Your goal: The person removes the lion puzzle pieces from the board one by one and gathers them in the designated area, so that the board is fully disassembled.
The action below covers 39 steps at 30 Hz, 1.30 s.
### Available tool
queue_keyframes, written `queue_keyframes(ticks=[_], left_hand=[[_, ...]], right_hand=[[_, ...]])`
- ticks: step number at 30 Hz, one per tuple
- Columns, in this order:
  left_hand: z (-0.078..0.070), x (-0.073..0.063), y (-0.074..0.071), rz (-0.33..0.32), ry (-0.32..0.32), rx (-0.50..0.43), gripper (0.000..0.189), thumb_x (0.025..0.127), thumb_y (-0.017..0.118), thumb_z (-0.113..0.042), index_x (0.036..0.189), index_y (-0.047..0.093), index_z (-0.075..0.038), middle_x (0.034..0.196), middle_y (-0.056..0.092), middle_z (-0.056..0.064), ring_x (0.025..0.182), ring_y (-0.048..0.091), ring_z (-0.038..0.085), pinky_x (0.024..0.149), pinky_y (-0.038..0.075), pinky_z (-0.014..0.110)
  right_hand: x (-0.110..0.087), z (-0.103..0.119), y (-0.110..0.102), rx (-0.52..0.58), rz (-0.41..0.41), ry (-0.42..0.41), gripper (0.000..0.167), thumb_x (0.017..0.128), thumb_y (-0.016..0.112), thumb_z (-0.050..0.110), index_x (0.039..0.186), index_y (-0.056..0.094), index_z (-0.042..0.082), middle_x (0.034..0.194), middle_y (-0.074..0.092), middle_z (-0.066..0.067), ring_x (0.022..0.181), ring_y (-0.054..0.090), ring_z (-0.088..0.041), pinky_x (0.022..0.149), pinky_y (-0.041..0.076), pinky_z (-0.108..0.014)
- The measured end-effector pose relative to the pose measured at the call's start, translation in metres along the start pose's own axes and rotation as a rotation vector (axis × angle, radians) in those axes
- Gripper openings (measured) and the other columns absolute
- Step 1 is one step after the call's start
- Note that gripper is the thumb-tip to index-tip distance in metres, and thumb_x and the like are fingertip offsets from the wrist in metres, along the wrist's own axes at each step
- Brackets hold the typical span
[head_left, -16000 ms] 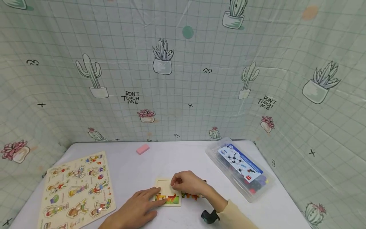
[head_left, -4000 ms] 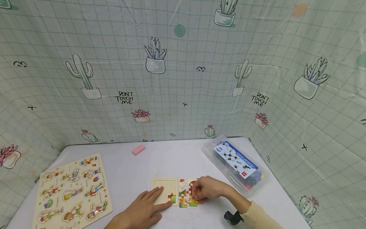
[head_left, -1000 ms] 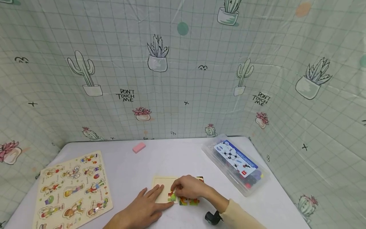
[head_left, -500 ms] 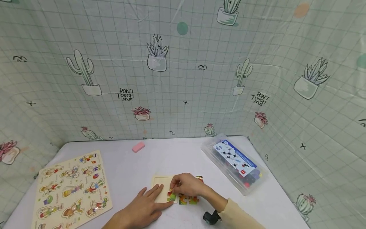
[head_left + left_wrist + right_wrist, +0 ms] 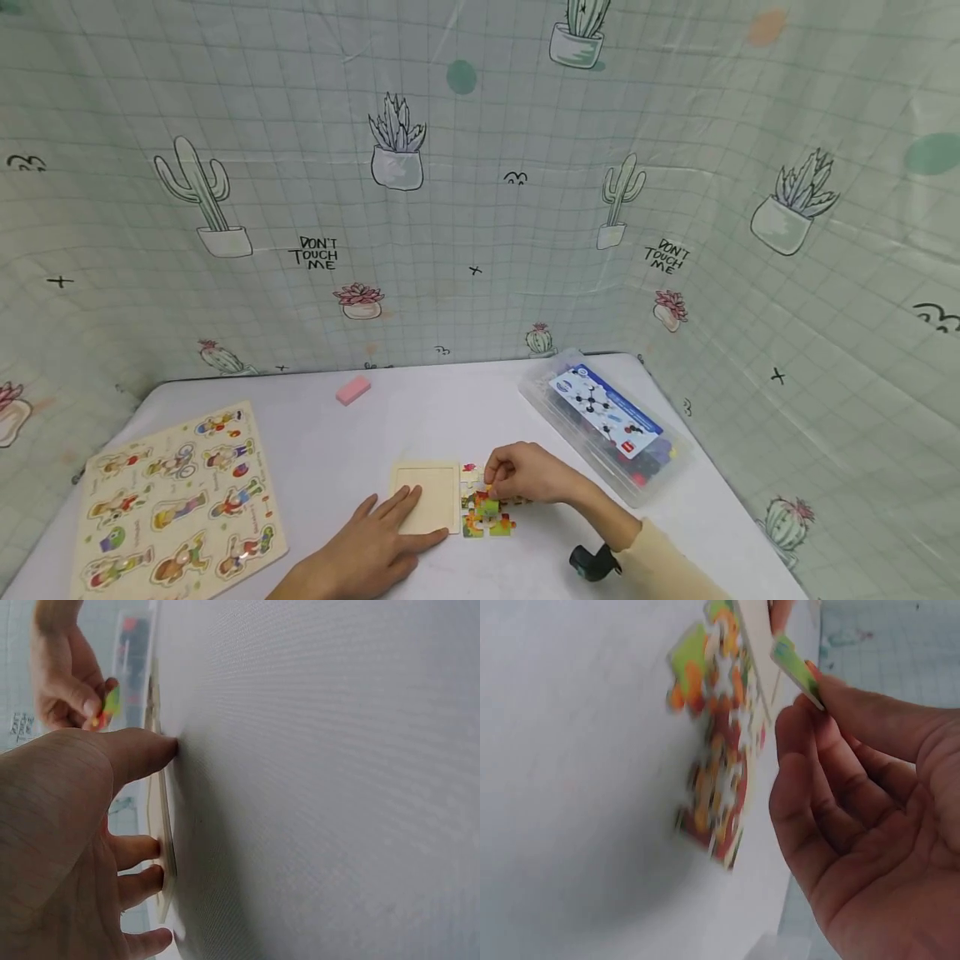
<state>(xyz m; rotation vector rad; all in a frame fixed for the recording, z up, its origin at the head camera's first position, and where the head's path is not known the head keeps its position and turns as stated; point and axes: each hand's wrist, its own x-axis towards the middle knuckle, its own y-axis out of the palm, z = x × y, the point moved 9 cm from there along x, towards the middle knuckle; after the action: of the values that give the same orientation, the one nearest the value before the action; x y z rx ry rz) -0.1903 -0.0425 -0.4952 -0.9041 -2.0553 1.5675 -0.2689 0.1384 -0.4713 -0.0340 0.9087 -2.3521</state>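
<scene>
My left hand (image 5: 378, 537) lies with fairly straight fingers on the left side and near edge of a small square wooden puzzle tray (image 5: 442, 468). In the left wrist view its fingertips touch the tray's edge. Bare wood shows inside the tray. My right hand (image 5: 528, 472) pinches a green puzzle piece (image 5: 799, 671) between thumb and forefinger. That hand is just right of the tray, above several colourful puzzle pieces (image 5: 501, 525) laid out on the table. The right hand hides part of these pieces in the head view.
A large wooden board of picture figures (image 5: 176, 508) lies at the left. Toward the back is a pink block (image 5: 353, 390). A clear plastic case (image 5: 611, 425) with a molecule label stands at the right. Near my right sleeve lies a black object (image 5: 592, 564).
Earlier, a row of pieces lay along the tray's bottom, then fewer. Half a second ago my right hand was at the tray's last visible piece; it has lifted it and moved right. The left hand stays.
</scene>
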Motion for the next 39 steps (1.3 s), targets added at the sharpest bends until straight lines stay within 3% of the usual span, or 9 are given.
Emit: queue_keyframes(ticks=[7, 12, 39], left_hand=[[0.0, -0.004, 0.001, -0.016, 0.001, -0.013, 0.049, 0.096, 0.063, -0.027, 0.141, 0.056, -0.047, 0.157, 0.037, 0.023, 0.144, 0.036, 0.04, 0.104, 0.034, 0.069], [0.001, -0.005, -0.001, -0.027, 0.009, -0.005, 0.049, 0.097, 0.062, -0.028, 0.142, 0.055, -0.046, 0.157, 0.037, 0.023, 0.144, 0.036, 0.04, 0.104, 0.035, 0.069], [-0.001, -0.004, -0.004, -0.023, 0.006, -0.024, 0.049, 0.098, 0.061, -0.028, 0.143, 0.053, -0.047, 0.159, 0.034, 0.02, 0.147, 0.033, 0.037, 0.106, 0.033, 0.069]], right_hand=[[-0.025, -0.03, -0.012, -0.084, 0.08, 0.04, 0.01, 0.085, 0.077, 0.008, 0.087, 0.07, 0.014, 0.071, 0.062, 0.007, 0.062, 0.053, -0.007, 0.056, 0.042, -0.022], [-0.028, -0.042, -0.011, -0.108, 0.088, 0.044, 0.012, 0.084, 0.078, 0.009, 0.084, 0.07, 0.017, 0.071, 0.062, 0.009, 0.064, 0.053, -0.005, 0.059, 0.042, -0.022], [-0.019, -0.047, -0.008, -0.137, 0.057, 0.048, 0.011, 0.085, 0.078, 0.013, 0.081, 0.07, 0.019, 0.07, 0.06, 0.01, 0.064, 0.051, -0.004, 0.06, 0.041, -0.022]])
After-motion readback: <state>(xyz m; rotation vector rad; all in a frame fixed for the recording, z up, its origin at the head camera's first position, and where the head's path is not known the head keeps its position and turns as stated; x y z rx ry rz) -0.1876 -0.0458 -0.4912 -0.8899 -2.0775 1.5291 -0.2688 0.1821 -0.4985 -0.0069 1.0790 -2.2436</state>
